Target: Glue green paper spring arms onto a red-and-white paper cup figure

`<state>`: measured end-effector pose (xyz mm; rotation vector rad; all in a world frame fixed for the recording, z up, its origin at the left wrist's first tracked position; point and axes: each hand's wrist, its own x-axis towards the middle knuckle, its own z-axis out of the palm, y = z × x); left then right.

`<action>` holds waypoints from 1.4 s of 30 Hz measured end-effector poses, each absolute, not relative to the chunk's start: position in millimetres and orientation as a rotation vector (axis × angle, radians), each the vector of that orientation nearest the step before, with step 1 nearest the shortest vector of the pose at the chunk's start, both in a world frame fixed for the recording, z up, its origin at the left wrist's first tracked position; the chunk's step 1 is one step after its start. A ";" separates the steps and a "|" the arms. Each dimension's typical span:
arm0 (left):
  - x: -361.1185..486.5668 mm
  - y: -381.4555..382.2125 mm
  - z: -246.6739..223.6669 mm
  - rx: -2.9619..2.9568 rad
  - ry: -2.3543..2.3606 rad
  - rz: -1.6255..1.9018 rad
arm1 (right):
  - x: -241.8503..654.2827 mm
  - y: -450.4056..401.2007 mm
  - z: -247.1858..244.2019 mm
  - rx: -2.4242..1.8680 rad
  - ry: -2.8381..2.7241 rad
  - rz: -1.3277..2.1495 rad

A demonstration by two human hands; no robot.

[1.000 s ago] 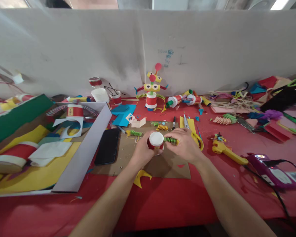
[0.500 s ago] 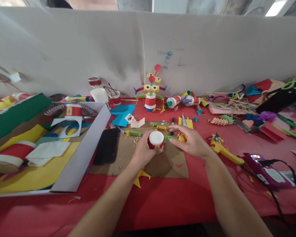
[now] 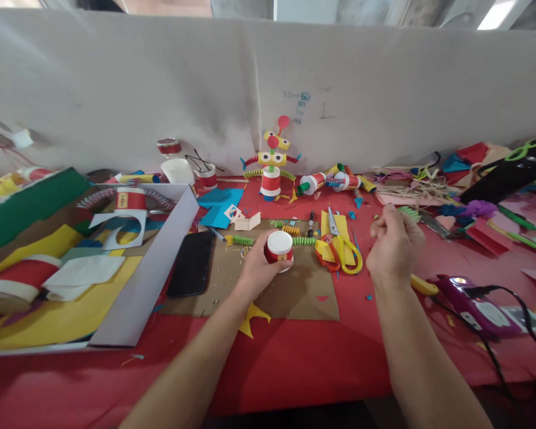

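Observation:
My left hand (image 3: 259, 262) is closed around a small red paper cup (image 3: 277, 256) with a white top, held over a brown cardboard sheet (image 3: 308, 289). Green folded-paper springs (image 3: 304, 241) extend from both sides of the cup. Off to the right, my right hand (image 3: 393, 244) is raised above the red table with its fingers curled. Whatever those fingers hold, if anything, is hidden. Behind that hand, part of a yellow glue gun (image 3: 424, 285) shows. Orange-and-yellow scissors (image 3: 351, 253) lie on yellow paper between my hands.
A black phone (image 3: 190, 264) lies beside a white box (image 3: 161, 280) of paper and cups at left. Paper-cup figures (image 3: 270, 182) stand by the white partition. A purple corded device (image 3: 477, 307) and a black bottle (image 3: 504, 173) are at right.
My right hand has moved right, away from the cup's green spring to the glue gun's area, and its fingers have curled. The scissors are now uncovered. My left hand still holds the cup.

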<state>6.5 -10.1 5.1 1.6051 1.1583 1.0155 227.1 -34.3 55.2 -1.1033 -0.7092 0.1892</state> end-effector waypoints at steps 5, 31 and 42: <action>7.3 -9.5 3.0 1.634 1.186 1.003 | 241.6 -34.6 55.9 -1.076 -0.713 0.026; -14.3 -7.5 29.7 1.779 1.063 1.096 | 227.3 -36.3 46.5 -1.558 -1.302 0.864; 3.5 -19.5 19.0 2.346 1.077 1.111 | 201.4 -32.8 39.6 -1.602 -1.665 0.705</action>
